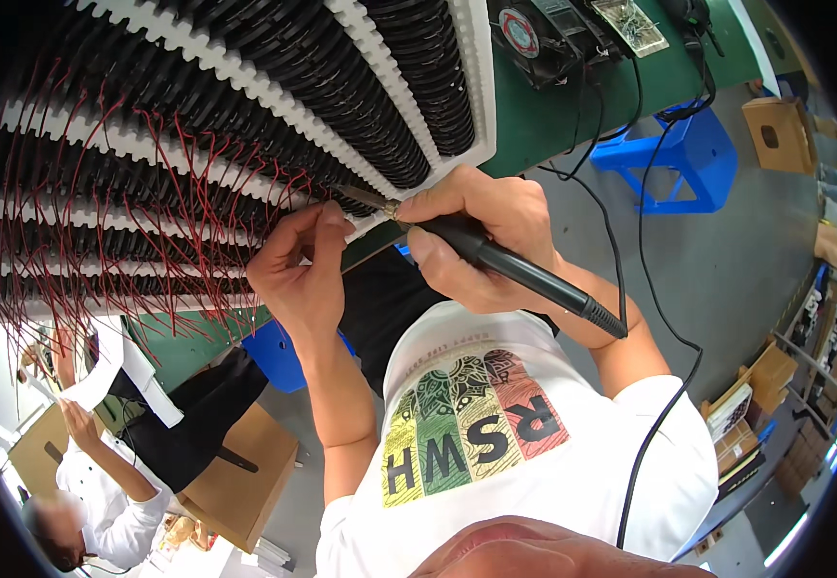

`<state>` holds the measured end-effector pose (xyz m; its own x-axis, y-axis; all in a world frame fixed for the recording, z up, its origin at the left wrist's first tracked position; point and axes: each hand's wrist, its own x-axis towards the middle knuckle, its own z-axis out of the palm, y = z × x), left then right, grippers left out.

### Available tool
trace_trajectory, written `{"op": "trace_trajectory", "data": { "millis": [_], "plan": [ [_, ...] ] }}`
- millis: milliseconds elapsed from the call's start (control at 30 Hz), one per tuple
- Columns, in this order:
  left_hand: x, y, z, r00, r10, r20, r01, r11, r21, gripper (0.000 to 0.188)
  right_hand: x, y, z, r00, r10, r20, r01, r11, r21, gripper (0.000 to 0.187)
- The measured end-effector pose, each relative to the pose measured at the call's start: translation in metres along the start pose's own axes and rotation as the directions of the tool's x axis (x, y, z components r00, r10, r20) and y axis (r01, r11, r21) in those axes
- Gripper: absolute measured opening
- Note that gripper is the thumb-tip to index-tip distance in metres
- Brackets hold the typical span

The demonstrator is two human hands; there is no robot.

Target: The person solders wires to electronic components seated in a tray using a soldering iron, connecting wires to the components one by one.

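My right hand (pixel 505 217) is closed around a black soldering iron (pixel 544 284), its thumb and fingers near the metal front end. The iron's tip points left, at the near edge of a white slotted foam tray (pixel 481 77). Dense rows of thin black parts (pixel 351 91) stand in the tray's slots. Just left of the tip, my left hand (pixel 298 265) is pinched close to the row ends; what sits between its fingertips is too small to make out. Many thin red wires (pixel 178 178) rise from the rows on the left.
A fan (pixel 524 34) and a small tray of metal bits (pixel 632 24) stand on the green table (pixel 544 130). Cables, including the iron's cord (pixel 645 433), hang at right near a blue stool (pixel 674 159). Another person (pixel 115 491) sits at lower left. Cardboard boxes (pixel 780 135) are at far right.
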<state>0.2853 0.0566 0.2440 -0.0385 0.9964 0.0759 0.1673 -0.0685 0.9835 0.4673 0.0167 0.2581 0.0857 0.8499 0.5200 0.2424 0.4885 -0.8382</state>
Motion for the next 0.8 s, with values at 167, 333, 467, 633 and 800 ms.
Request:
{"op": "trace_trajectory", "data": {
  "millis": [167, 333, 467, 633, 800],
  "plan": [
    [-0.0016, -0.0036, 0.0007, 1.0, 0.015, -0.012, -0.015, 1.0, 0.018, 0.007, 0.0004, 0.0011, 0.0007, 1.0, 0.005, 0.011, -0.005, 1.0, 0.012, 0.017],
    [-0.0006, -0.0024, 0.0003, 1.0, 0.013, -0.009, -0.013, 1.0, 0.019, 0.008, 0.0025, -0.0009, -0.0003, 1.0, 0.013, 0.027, -0.013, 1.0, 0.003, 0.017],
    [-0.0004, -0.004, 0.0002, 1.0, 0.013, -0.008, -0.013, 1.0, 0.013, 0.008, 0.0058, 0.0, 0.0013, 0.999, -0.007, 0.046, 0.007, 1.0, 0.001, 0.017],
    [0.0, -0.0035, 0.0007, 1.0, 0.01, -0.007, -0.01, 1.0, 0.014, 0.008, 0.0066, -0.001, 0.0014, 0.999, -0.008, 0.04, 0.008, 1.0, -0.002, 0.017],
    [-0.0001, -0.003, 0.0011, 1.0, 0.01, -0.015, -0.009, 1.0, 0.021, 0.008, 0.0027, -0.0042, -0.0049, 1.0, 0.029, -0.003, -0.029, 0.999, 0.015, 0.017]
  ]
}}
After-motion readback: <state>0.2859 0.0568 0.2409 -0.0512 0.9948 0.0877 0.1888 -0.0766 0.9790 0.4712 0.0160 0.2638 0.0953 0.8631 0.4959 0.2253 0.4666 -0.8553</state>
